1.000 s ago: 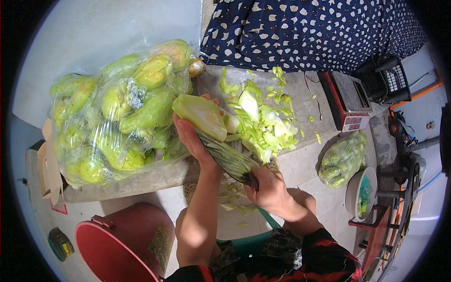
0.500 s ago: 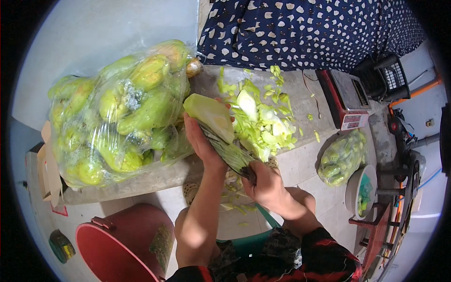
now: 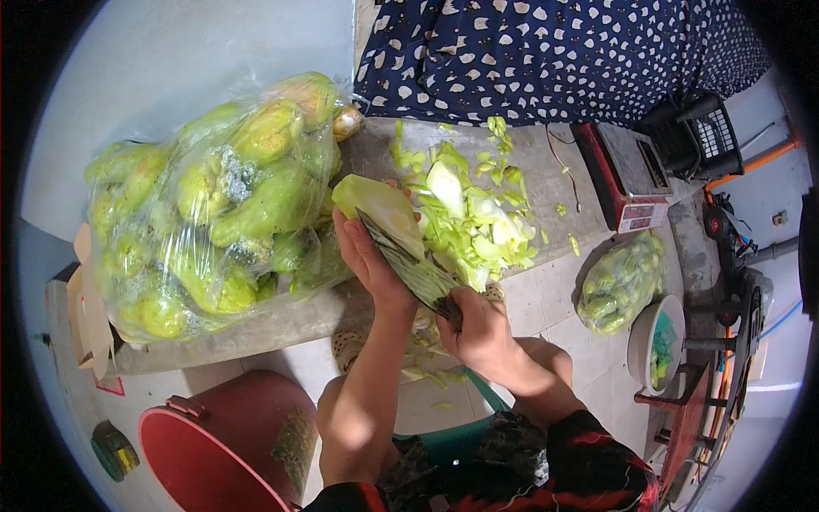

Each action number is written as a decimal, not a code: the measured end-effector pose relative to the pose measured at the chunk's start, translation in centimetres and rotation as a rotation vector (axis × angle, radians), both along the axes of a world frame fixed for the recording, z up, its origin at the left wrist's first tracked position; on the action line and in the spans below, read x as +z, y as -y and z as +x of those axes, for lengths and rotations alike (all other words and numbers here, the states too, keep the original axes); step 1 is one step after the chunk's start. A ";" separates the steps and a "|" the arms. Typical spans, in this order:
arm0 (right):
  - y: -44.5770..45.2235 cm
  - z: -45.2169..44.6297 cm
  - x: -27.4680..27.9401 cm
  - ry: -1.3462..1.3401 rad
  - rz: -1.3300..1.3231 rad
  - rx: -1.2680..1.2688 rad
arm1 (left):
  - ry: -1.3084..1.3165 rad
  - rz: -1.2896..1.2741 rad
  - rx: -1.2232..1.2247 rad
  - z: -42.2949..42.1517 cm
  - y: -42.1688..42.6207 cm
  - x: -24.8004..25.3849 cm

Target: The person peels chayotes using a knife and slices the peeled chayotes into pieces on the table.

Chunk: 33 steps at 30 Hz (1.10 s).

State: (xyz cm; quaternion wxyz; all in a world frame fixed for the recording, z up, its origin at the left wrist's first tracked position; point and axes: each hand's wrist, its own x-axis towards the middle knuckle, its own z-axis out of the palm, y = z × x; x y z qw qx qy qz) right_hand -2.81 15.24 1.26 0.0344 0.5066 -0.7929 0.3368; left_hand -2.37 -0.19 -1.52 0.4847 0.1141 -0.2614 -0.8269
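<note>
My left hand point(image 3: 373, 260) is closed around a peeled, pale green fruit point(image 3: 375, 200) that looks like a green papaya. In my right hand point(image 3: 482, 328) is the handle of a broad-bladed knife point(image 3: 411, 266). Its dark, streaked blade lies along the fruit's near side, reaching toward my left palm. Beyond the fruit, a heap of green peelings and pale pieces point(image 3: 486, 230) covers part of the concrete ledge point(image 3: 559, 171). To the left, a clear plastic bag point(image 3: 222, 205) holds several unpeeled green fruits.
A red bucket point(image 3: 230, 435) stands at lower left, beside a cardboard box point(image 3: 90, 299). On the right are a red scale point(image 3: 623, 175), a black basket point(image 3: 699, 136), a bag of green produce point(image 3: 623, 286) and a pale basin point(image 3: 640, 354). Patterned blue cloth point(image 3: 546, 60) hangs behind.
The view has shifted very slightly. Both hands keep their hold on the fruit and the knife, with the blade in nearly the same place.
</note>
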 end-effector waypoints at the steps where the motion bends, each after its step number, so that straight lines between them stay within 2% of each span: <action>1: 0.0 0.1 0.0 -0.018 0.003 -0.008 | 0.007 -0.034 0.016 0.0 0.0 0.0; 5: 0.0 0.1 -0.3 -0.025 0.009 -0.020 | -0.040 0.035 -0.081 0.0 0.1 -0.5; 13: 0.1 0.5 -0.2 -0.006 0.000 -0.072 | 0.118 -0.168 0.107 0.2 -0.8 0.9; 23: 0.1 0.7 -0.3 0.034 0.016 -0.068 | 0.108 -0.156 0.070 0.1 -0.6 0.9; 25: 0.2 1.0 -0.1 0.047 0.015 -0.077 | 0.182 -0.243 0.178 -0.1 -1.0 1.1; 29: 0.3 0.9 0.1 0.040 0.052 -0.090 | 0.132 -0.145 0.094 0.0 -1.0 1.0; 32: 0.5 0.5 0.1 0.065 0.070 -0.095 | 0.143 -0.222 0.045 0.3 -0.8 0.7; 33: 0.5 0.5 0.2 0.065 0.070 -0.096 | 0.219 -0.308 0.100 0.3 -0.7 0.4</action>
